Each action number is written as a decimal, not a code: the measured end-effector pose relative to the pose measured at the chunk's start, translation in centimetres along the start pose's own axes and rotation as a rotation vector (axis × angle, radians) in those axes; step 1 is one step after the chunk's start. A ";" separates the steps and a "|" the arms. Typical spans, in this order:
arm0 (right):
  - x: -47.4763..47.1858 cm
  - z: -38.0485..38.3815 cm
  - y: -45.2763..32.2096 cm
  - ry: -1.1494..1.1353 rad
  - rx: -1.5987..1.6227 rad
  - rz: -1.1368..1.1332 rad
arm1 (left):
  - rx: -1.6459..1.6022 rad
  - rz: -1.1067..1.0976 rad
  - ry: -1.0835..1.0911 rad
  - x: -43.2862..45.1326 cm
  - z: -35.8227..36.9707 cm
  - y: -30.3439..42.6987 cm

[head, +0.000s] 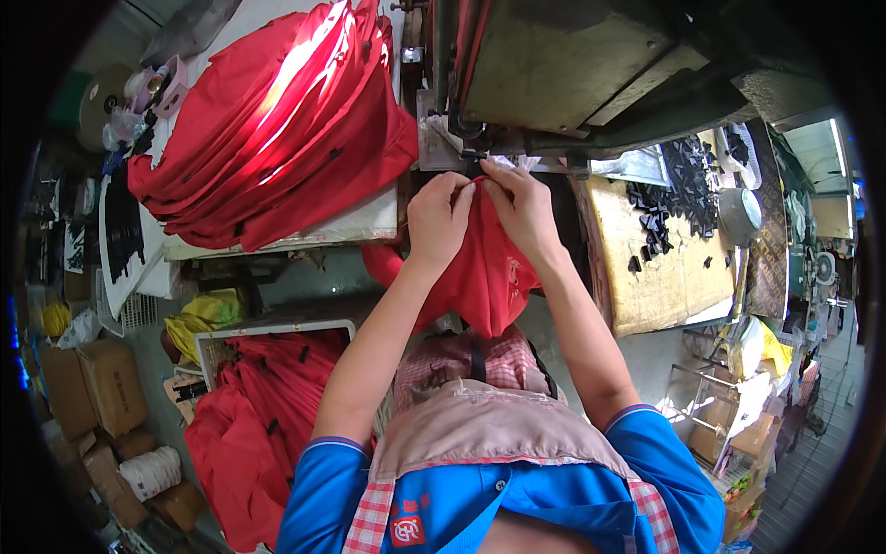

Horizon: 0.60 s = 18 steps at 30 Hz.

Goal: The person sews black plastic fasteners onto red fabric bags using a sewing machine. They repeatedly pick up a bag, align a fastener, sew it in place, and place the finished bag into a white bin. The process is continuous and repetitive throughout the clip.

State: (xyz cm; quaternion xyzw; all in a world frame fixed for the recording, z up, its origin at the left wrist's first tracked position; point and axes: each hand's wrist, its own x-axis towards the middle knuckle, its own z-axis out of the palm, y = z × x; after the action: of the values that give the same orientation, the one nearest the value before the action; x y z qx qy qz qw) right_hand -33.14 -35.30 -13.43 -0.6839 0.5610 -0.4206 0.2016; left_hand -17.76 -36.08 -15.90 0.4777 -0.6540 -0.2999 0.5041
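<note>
Between my two hands hangs a piece of red fabric (488, 277) with a pale print on its right side. My left hand (443, 215) pinches its top edge from the left, and my right hand (522, 204) pinches it from the right, the fingertips almost meeting. Just beyond the fingertips is a small black part (474, 155), close under the head of a large green machine (554, 69); whether the fabric touches it I cannot tell. The cloth drapes down toward my lap, over a checked apron.
A big pile of red fabric (277, 138) lies on the table at left. Below it, a pale crate (277, 325) overflows with more red fabric. On the worn board (657, 277) at right are many black plastic pieces (682, 183) and a metal bowl (739, 216). Cardboard boxes (114, 384) stand lower left.
</note>
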 end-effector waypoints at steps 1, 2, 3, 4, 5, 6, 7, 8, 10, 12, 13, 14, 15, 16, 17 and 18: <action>-0.1 0.3 0.4 0.063 0.005 -0.040 | 0.003 -0.046 -0.040 0.2 0.0 0.0; -0.4 0.8 1.0 0.125 0.010 -0.081 | 0.005 -0.092 -0.081 0.5 0.1 0.0; -0.6 1.2 1.1 0.181 0.024 -0.117 | 0.015 -0.146 -0.120 0.5 -0.1 -0.1; -0.6 1.3 1.3 0.175 0.026 -0.081 | 0.026 -0.119 -0.128 0.7 0.0 -0.2; -0.5 1.3 1.4 0.168 0.027 -0.044 | 0.036 -0.092 -0.137 1.3 0.3 -0.5; 0.0 1.2 1.4 0.165 0.028 -0.011 | 0.046 -0.060 -0.143 2.0 0.5 -0.8; 0.4 1.2 1.2 0.163 0.017 0.019 | -0.010 -0.050 -0.143 2.6 0.4 -1.1; 0.8 1.1 1.2 0.157 0.062 0.081 | -0.068 -0.059 -0.133 3.2 0.8 -1.7; 1.0 1.1 1.4 0.141 0.151 0.223 | -0.183 -0.090 -0.123 4.1 1.4 -2.6; 1.6 1.4 2.5 0.130 0.258 0.297 | -0.310 -0.254 -0.184 4.7 1.9 -4.0; 1.9 2.1 3.2 0.131 0.351 0.316 | -0.428 -0.293 -0.200 5.1 2.0 -5.2; 2.2 2.8 3.7 0.124 0.447 0.331 | -0.545 -0.330 -0.207 5.5 1.8 -6.4; 2.4 3.0 2.5 0.067 0.403 0.383 | -0.512 -0.346 -0.235 5.5 0.7 -7.8; 2.9 2.6 2.1 -0.090 0.283 0.420 | -0.134 -0.212 -0.240 5.2 -0.3 -7.8; 3.6 2.3 1.6 -0.178 0.062 0.432 | 0.284 -0.101 -0.214 5.3 -1.8 -7.6; 4.1 2.5 4.0 -0.092 -0.062 0.227 | 0.739 0.038 -0.146 4.4 -0.9 -6.0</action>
State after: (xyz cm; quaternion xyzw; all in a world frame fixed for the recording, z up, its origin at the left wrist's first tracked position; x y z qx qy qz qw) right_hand -33.48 -40.81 -16.38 -0.6404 0.6377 -0.3457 0.2523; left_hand -15.07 -42.25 -19.22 0.5926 -0.7610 -0.0672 0.2553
